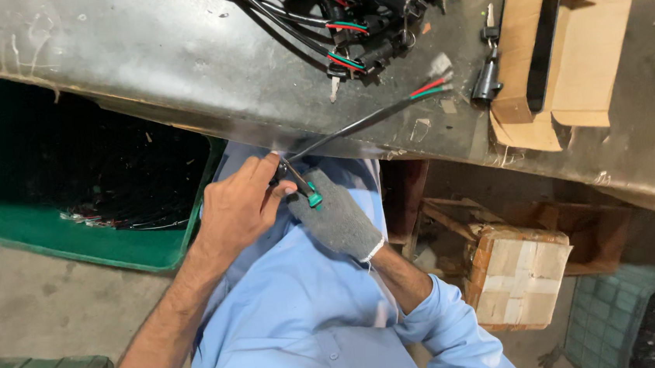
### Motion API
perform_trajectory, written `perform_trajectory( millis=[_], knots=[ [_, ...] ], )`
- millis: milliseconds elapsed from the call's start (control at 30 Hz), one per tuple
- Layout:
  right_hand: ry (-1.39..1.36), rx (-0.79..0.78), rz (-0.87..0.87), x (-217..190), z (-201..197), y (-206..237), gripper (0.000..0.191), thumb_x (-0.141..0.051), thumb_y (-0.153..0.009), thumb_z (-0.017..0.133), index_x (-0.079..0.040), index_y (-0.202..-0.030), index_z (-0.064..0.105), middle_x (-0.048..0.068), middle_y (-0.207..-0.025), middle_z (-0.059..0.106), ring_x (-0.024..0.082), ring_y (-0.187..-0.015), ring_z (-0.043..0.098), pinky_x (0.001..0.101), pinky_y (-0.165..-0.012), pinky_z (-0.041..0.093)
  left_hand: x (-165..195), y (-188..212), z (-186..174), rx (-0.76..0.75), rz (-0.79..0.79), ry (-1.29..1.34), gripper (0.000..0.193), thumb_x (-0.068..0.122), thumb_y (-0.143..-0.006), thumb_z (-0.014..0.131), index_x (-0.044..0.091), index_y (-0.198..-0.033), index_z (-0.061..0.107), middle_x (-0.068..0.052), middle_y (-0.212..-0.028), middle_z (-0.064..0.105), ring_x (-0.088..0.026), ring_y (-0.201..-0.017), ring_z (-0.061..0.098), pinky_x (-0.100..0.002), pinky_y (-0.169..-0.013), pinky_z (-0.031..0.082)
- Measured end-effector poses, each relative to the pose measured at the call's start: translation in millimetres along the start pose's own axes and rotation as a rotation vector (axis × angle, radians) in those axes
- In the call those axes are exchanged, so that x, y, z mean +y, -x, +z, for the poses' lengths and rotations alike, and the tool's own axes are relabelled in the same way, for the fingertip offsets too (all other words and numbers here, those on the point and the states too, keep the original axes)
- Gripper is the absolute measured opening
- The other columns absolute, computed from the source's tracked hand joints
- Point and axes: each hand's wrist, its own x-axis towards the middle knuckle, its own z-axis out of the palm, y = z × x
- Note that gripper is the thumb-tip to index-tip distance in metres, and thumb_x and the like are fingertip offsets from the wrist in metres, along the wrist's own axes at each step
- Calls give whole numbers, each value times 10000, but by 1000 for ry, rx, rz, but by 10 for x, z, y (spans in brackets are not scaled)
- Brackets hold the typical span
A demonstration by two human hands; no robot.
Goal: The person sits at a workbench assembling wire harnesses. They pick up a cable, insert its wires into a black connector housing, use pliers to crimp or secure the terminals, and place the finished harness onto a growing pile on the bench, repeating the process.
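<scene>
Black sheathed cable [354, 127], red-green tipped, in left hand [236, 207] and gloved right hand [334, 215] grip.

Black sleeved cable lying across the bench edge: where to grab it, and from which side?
Grip the black cable mid-sleeve, where it lies straight and bare on the metal bench. Come from above, fingers pinching across its width. Its far end splits into loose red and green wires; its near end is already between the left hand and gloved right hand.
</scene>
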Motion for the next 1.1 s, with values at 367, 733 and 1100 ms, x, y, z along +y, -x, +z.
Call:
perform_trajectory(
  millis=[367, 733, 1100],
  knots=[
    [46, 48, -247, 239, -171, -50, 309, -142, -838, 745, -45, -1108, 629, 160, -956, 697, 346, -872, 711, 424, -734, 547, 60, 171, 220, -174, -326, 1081, 401, 404, -1070, 570, 26, -1198, 531, -3, -844, 579, -72, -766, 496, -253, -685, 432],
    [-2, 5, -101, -198, -547, 237, 381, -151, -839, 752, -73, -1173, 586, 119, -1034, 691, 321, -944, 719, 393, -806, 552, 94, 354, 107, 300, -85, 475, 486, 275, -897, 795, 86, -1272, 552, -56, -926, 597, -145, -789, 547, -296, -704, 460],
    [667, 486, -553, -332, -1232, -276, 484, -340, -751, 874, -133, -1134, 661, 101, -1094, 661, 348, -1076, 609, 489, -949, 442, -338, 164, -267, 544, -391, -53, 572, 79, -974, 747, 1, -1435, 418, -239, -1419, 439, -364, -1339, 373, -496, -1160, 301]
  ],
)
